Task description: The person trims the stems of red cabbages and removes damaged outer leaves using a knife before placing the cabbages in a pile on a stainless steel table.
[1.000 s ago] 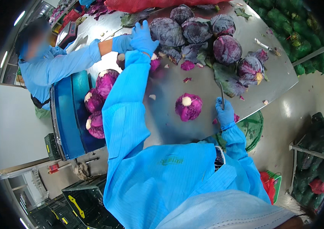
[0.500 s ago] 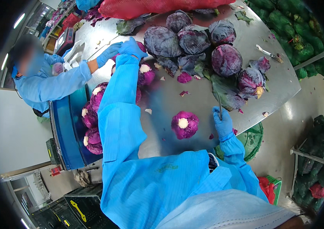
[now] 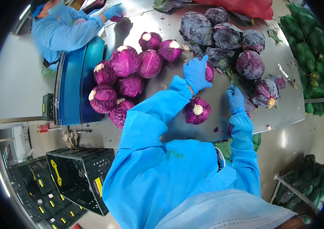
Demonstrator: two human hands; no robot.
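My left hand (image 3: 197, 74) is over the middle of the steel table, its fingers closed around a purple cabbage leaf piece (image 3: 209, 71), partly hidden by the glove. Just below it sits a trimmed red cabbage (image 3: 197, 110) with its pale cut stem facing up. In my right hand (image 3: 235, 100) I grip a knife (image 3: 232, 79), its thin blade pointing away from me toward the untrimmed cabbages. Both hands wear blue gloves. Several trimmed red cabbages (image 3: 125, 61) are grouped at the left. Darker cabbages with outer leaves (image 3: 196, 28) lie at the far right.
A second knife (image 3: 287, 75) lies near the table's right edge. A co-worker's gloved hand (image 3: 112, 12) is at the far left, beyond a blue chute (image 3: 69, 87). Black crates (image 3: 78, 179) stand at lower left; green net sacks (image 3: 310, 61) line the right.
My left hand has come back from the far-left cabbages to the table's middle and closed on the leaf piece. My right hand still grips the knife. The view has shifted.
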